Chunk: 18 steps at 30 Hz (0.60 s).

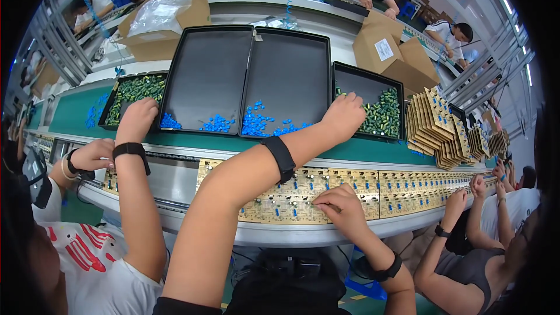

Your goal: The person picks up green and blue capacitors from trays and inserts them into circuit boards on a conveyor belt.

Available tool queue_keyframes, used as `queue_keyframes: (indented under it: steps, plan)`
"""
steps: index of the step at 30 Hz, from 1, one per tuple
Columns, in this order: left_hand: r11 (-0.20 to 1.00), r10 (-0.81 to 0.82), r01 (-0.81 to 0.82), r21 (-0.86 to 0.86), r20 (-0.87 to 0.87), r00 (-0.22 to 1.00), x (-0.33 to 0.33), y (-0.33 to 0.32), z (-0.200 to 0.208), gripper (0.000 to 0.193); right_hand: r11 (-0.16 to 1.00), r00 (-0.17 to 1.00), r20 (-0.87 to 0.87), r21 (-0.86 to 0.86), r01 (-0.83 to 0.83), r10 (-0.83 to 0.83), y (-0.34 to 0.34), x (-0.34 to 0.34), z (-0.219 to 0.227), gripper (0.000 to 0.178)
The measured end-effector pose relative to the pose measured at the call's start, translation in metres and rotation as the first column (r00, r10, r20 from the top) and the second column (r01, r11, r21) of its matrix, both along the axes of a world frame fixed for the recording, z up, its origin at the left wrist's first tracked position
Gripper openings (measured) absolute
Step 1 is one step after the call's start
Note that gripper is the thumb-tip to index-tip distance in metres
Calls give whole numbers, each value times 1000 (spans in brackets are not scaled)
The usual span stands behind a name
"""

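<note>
The person's left hand (345,118) reaches across to the right-hand black tray (361,80), its grip turned down beside small green parts (386,111); its fingertips are partly hidden. The right hand (345,205) hovers low over a row of tan circuit boards (411,189), thumb and fingers drawn close; anything between them is too small to tell. Two larger black trays (205,73) lean side by side behind the green desk (364,152), blue parts (254,122) along their lower edges. Left, a co-worker's hand (140,115) is at another tray (105,118). Boards stand stacked (434,125) at right.
</note>
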<state>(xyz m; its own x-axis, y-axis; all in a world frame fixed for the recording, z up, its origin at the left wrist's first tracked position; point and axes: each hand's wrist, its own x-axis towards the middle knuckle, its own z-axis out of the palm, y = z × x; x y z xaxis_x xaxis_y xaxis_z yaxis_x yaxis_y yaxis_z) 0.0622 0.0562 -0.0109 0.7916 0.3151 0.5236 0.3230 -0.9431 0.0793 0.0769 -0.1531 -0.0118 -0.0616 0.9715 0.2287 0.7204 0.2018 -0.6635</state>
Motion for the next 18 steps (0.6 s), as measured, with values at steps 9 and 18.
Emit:
queue_keyframes:
  steps: [9, 18]
  plan:
    - [949, -52, 101, -299, 168, 984, -6, -6, 7, 8, 959, 972, -220, -282, 17, -82, 5, 2, 3, 27]
    - [782, -103, 283, -555, 332, 937, -32, -25, 23, 14, 974, 989, -24, -174, -145, 143, 14, 10, 12, 22]
